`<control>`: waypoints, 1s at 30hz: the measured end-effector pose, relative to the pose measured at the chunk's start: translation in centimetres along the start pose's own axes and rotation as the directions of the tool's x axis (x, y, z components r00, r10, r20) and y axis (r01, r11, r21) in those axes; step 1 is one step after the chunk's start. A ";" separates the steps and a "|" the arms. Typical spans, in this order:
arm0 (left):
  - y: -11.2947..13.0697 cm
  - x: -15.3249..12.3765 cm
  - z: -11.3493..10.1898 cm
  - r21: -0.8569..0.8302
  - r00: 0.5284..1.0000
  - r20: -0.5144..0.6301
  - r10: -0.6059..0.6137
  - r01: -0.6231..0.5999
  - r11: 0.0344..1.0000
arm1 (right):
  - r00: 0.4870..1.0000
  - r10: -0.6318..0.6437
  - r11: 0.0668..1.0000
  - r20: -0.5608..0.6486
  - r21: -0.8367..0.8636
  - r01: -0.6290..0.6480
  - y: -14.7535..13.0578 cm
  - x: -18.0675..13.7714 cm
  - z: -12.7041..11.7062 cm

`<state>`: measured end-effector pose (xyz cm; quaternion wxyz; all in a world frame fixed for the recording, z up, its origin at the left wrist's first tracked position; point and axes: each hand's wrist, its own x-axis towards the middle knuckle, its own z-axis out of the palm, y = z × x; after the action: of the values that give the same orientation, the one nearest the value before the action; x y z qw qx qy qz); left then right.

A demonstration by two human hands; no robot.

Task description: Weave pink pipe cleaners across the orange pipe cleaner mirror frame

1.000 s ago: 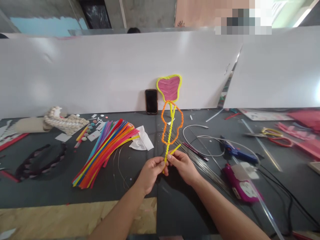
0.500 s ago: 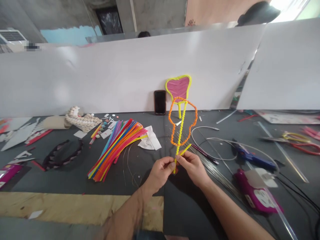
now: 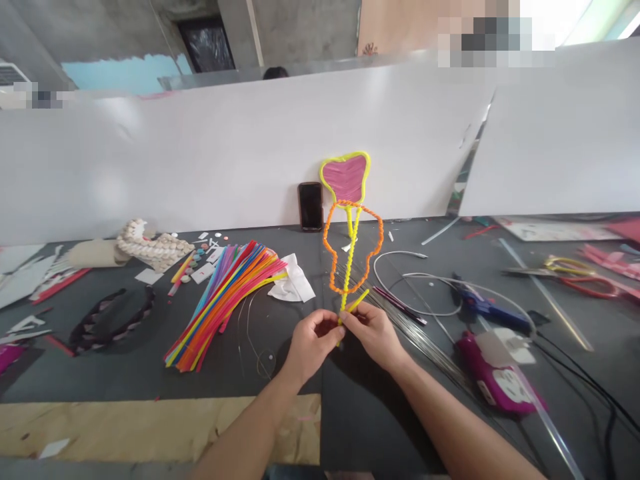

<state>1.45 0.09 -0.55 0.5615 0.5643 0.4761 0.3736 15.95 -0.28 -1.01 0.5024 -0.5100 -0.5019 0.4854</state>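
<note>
Between my two hands stands a twisted yellow pipe cleaner stem [image 3: 351, 257], which carries a wavy orange pipe cleaner outline [image 3: 381, 230]. My left hand [image 3: 316, 340] pinches the stem near its lower end. Just above, my right hand [image 3: 373, 333] has thumb and fingers closed on the yellow pipe cleaner, whose loose end sticks out up and to the right. The fingers partly hide the lower stem. Behind the outline, a pink shape with a yellow pipe cleaner border [image 3: 345, 179] leans against the white panel.
A fan of coloured pipe cleaners [image 3: 225, 300] lies left, beside a dark braided headband [image 3: 113, 320]. A phone [image 3: 311, 207] leans on the white panel [image 3: 225, 153]. Thin wires [image 3: 425, 347], a blue glue gun [image 3: 493, 310], scissors [image 3: 565, 272] and a magenta power strip [image 3: 500, 380] lie right.
The camera view has shifted slightly, so the scene sits further left. Both hands still grip the yellow stem, and the fingers have moved a little around its lower end.
</note>
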 end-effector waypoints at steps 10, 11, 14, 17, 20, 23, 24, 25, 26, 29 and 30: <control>0.3 -0.1 0.1 0.150 0.999 -0.039 0.022 -0.016 0.989 | 0.999 -0.037 0.996 0.000 -0.080 0.037 -0.1 -0.2 0.1; 0.3 -0.2 0.1 0.151 0.999 -0.037 0.024 -0.018 0.988 | 0.999 -0.038 0.996 0.002 -0.075 0.038 -0.1 -0.2 0.1; 0.3 -0.2 0.1 0.152 0.999 -0.039 0.036 -0.030 0.988 | 0.999 -0.039 0.998 0.014 -0.051 0.040 0.0 -0.2 0.1; 0.2 -0.2 0.1 0.147 0.998 -0.047 0.043 -0.035 0.989 | 0.999 -0.032 0.998 0.031 -0.044 0.034 0.1 -0.1 0.0; 0.3 -0.2 0.1 0.133 0.998 -0.055 0.038 -0.030 0.991 | 0.999 -0.018 1.000 0.034 -0.001 0.018 0.1 -0.1 0.0; 0.4 -0.1 0.1 0.131 0.997 -0.063 0.035 -0.026 0.991 | 1.000 -0.022 0.999 0.013 0.036 0.021 -0.1 -0.1 0.0; 0.4 -0.1 0.1 0.136 0.997 -0.064 0.036 -0.027 0.990 | 1.000 -0.021 0.999 0.003 0.041 0.021 -0.2 -0.1 -0.1; 0.4 -0.2 0.1 0.143 0.997 -0.066 0.039 -0.029 0.989 | 1.000 -0.018 0.999 -0.009 0.045 0.018 -0.2 -0.1 -0.1; 0.4 -0.2 0.1 0.152 0.997 -0.069 0.041 -0.030 0.988 | 1.000 -0.014 0.999 -0.020 0.051 0.015 -0.3 -0.1 -0.1; 0.5 -0.2 0.1 0.163 0.996 -0.078 0.042 -0.029 0.986 | 0.999 -0.013 0.998 -0.035 0.067 0.015 -0.3 0.0 -0.2; 0.5 -0.2 0.1 0.161 0.996 -0.080 0.042 -0.029 0.986 | 0.999 -0.016 0.997 -0.037 0.069 0.019 -0.3 0.0 -0.2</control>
<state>1.51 -0.04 -0.09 0.4874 0.5999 0.5174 0.3672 16.17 -0.29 -0.72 0.5332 -0.4966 -0.4798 0.4887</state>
